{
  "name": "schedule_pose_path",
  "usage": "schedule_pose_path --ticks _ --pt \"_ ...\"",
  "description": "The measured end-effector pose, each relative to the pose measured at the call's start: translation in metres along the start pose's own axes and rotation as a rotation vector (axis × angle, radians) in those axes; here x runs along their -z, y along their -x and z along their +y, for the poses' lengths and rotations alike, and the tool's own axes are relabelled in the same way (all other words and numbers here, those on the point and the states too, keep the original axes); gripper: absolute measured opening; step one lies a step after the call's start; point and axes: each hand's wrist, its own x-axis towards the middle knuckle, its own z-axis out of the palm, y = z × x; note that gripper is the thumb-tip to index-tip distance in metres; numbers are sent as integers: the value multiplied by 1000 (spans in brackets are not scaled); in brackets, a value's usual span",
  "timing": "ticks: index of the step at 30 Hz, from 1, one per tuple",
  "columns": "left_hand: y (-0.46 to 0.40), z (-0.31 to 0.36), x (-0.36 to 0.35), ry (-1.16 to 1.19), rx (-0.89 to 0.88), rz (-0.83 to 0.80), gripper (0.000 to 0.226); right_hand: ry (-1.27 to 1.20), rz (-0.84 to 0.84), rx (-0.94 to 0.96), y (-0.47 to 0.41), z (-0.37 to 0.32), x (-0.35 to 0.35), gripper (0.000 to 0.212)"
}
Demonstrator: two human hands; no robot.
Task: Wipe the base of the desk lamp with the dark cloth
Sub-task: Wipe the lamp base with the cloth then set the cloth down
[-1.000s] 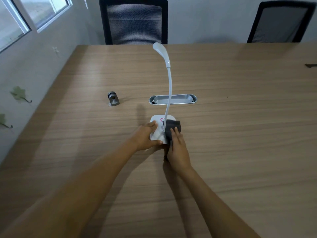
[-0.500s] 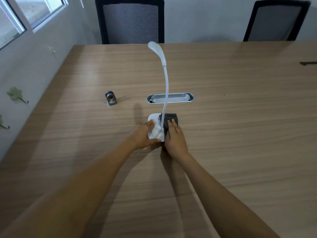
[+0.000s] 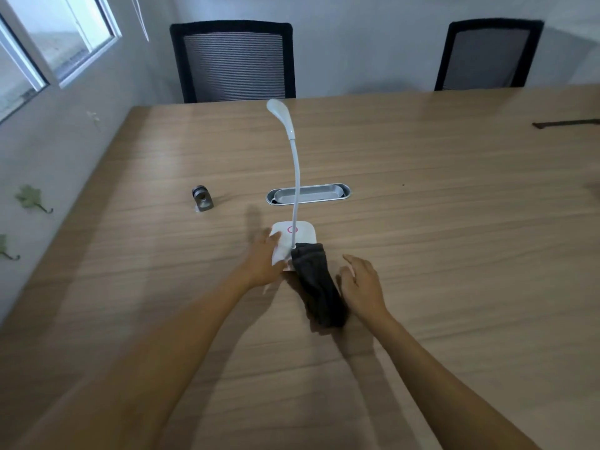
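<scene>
A white desk lamp stands mid-table, its thin neck (image 3: 295, 190) curving up from a square white base (image 3: 302, 235) with a pink ring. My left hand (image 3: 264, 261) grips the base's near left corner. The dark cloth (image 3: 316, 284) lies stretched from the base's near edge back over the table toward me. My right hand (image 3: 362, 287) hovers just right of the cloth, fingers spread, holding nothing.
The wooden table (image 3: 454, 222) has a metal cable tray (image 3: 308, 193) behind the lamp and a small grey metal stand (image 3: 202, 198) to the left. Two black mesh chairs (image 3: 232, 60) stand at the far edge. A dark strip (image 3: 565, 124) lies far right.
My right hand has let go of the cloth and moved off to the right. The cloth has slid off the base top toward me. The left hand stays on the base.
</scene>
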Motion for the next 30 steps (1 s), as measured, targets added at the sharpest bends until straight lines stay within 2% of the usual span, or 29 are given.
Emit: schedule_pose_path --ticks 3,5,7,10,11,13,15,16,17,19,23,28,30 --pt "14 4 -7 159 124 246 34 2 -125 -225 -9 0 10 33" --pt "24 7 -13 286 221 193 42 19 -217 -267 -11 -7 7 16" --pt "33 13 -20 522 338 60 45 21 -273 -269 -12 -14 3 33" --pt "35 22 -35 767 363 -18 31 -105 -342 -364 -13 -22 0 12" --pt "34 26 -39 806 357 -14 24 -151 -366 -401 -13 -22 -2 15" --pt "29 31 -46 864 405 -5 17 -196 -404 -438 -10 -22 -1 20" --pt "27 34 -50 909 473 -6 14 -217 -397 -438 -4 -23 1 15" --pt "26 33 -50 938 496 -22 17 -234 -384 -441 -1 -24 3 8" --pt "28 34 -48 962 510 -50 23 -256 -364 -442 0 -25 5 11" --pt "32 32 -41 981 492 -103 29 -313 -351 -454 3 -28 7 24" --pt "48 17 -19 990 455 -178 17 -398 -414 -466 13 -46 6 20" --pt "77 -25 14 1009 478 -114 12 -437 -533 -385 26 -86 -23 23" --pt "93 -47 29 950 524 -36 15 -449 -605 -386 32 -105 -43 22"
